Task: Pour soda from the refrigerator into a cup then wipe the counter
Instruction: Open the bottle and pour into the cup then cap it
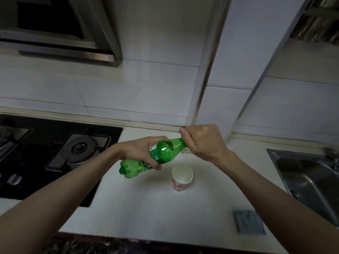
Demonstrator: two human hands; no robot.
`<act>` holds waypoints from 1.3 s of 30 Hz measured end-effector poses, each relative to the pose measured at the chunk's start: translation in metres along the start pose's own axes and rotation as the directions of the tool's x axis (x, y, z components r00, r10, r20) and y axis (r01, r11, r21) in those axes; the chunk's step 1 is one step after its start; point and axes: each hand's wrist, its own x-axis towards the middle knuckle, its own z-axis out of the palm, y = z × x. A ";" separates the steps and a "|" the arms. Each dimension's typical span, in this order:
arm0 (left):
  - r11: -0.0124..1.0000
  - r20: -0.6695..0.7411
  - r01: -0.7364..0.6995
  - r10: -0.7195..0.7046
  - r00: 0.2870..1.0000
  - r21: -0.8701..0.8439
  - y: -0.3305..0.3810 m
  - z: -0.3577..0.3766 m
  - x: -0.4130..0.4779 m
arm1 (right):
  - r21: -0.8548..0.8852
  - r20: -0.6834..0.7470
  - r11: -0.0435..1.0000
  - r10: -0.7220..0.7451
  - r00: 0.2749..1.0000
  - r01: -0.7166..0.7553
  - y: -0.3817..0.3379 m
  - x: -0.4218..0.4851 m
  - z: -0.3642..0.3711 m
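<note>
A green plastic soda bottle (161,153) is held nearly level above the white counter (146,208), its neck pointing right. My left hand (141,149) grips the bottle's labelled middle. My right hand (203,142) is closed around the neck end, hiding the cap. Below the bottle, a white paper cup (181,177) with a red pattern stands upright on the counter; it looks empty. A folded blue-grey cloth (249,224) lies on the counter near the front right.
A black gas hob (55,153) with burners fills the left side. A steel sink (311,180) lies at the right. A range hood (60,33) hangs at the upper left. Tiled wall runs behind the counter.
</note>
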 end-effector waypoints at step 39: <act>0.994 -0.248 0.078 -0.095 0.964 -0.077 -0.014 0.021 -0.010 | 0.087 0.224 0.978 0.165 0.961 -0.188 -0.015 0.028 0.016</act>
